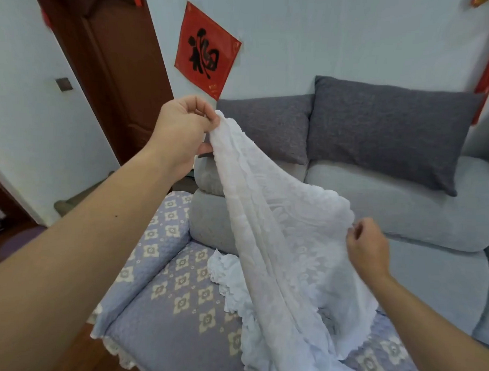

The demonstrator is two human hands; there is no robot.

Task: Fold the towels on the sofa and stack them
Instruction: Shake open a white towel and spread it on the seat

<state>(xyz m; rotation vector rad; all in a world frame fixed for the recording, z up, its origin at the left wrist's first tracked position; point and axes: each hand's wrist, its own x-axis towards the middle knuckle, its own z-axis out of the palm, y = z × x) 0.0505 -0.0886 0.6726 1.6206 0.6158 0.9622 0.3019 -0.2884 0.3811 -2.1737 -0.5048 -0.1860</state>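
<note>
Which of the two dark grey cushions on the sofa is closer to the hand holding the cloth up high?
The smaller dark grey cushion, right beside the raised left hand gripping the white lace cloth. The bigger cushion sits farther right.

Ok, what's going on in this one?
A person is lifting a white lace towel off the sofa. The left hand pinches one corner held high; the right hand pinches the scalloped edge lower down. The rest of the towel trails onto the patterned seat cover, where more white cloth lies bunched. Nothing looks folded or stacked yet.
</note>
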